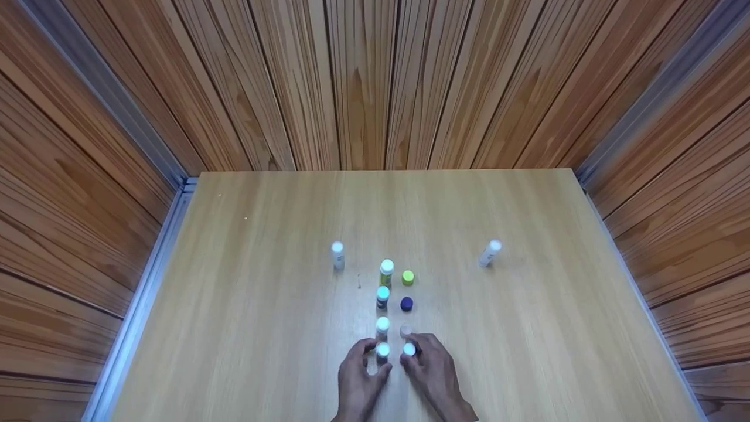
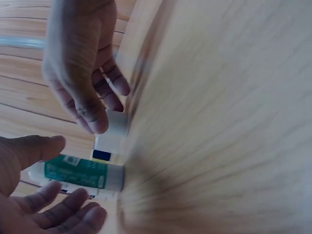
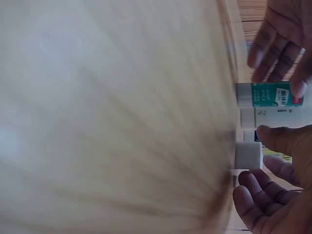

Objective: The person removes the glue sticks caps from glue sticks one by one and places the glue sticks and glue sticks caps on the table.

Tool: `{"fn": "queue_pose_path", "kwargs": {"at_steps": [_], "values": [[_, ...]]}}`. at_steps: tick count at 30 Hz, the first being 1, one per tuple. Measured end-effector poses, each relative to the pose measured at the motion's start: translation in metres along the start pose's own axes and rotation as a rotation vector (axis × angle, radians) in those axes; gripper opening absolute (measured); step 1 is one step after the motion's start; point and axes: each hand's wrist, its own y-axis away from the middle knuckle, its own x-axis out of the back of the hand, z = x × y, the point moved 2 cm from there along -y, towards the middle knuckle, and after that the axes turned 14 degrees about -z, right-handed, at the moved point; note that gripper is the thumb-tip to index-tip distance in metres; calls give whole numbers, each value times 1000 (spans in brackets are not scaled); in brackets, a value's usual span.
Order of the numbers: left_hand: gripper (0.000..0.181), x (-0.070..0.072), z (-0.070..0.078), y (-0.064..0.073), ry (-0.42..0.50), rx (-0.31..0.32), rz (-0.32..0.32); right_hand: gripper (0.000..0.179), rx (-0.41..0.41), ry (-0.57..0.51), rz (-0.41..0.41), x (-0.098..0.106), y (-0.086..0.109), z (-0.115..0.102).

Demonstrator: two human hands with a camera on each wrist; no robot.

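A green-labelled glue stick (image 3: 268,94) stands upright at the near end of a row. My left hand (image 1: 361,375) is spread around it, thumb and fingers on either side with gaps showing in the left wrist view. My right hand (image 1: 433,369) is around a white cap (image 3: 248,155) that sits on the table, its thumb and loosely bent fingers close about it. Behind the green stick stand a white glue stick (image 1: 382,326), a dark-labelled one (image 1: 382,298) and a yellow-green one (image 1: 386,273), all with pale tops.
Beside the row sit a pale cap (image 1: 405,330), a dark blue cap (image 1: 406,303) and a lime cap (image 1: 408,278). Farther off stand a white tube (image 1: 338,255) at left and another white tube (image 1: 490,253) at right. Wood-panelled walls (image 1: 363,88) enclose the table (image 1: 263,328).
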Motion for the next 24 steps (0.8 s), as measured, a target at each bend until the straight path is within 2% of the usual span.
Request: {"fn": "queue_pose_path", "kwargs": {"at_steps": [3,6,10,13,16,18,24], "values": [[43,7,0,2,8,-1,-14,36,12,-60,10,5,0,1],[41,14,-1,1,52,31,-19,33,9,-98,19,9,-2,2],[40,18,-4,-2,90,98,-9,36,-3,-102,-10,6,-1,2],[38,20,-5,-5,103,118,-1,37,-4,-86,-46,3,1,1],[36,24,-6,-9,117,117,16,33,13,-60,-46,0,2,2],[34,30,-7,-13,128,111,51,28,21,-43,-38,0,2,2],[35,60,-6,-31,232,27,179,26,34,-49,-46,-1,2,3]]}}
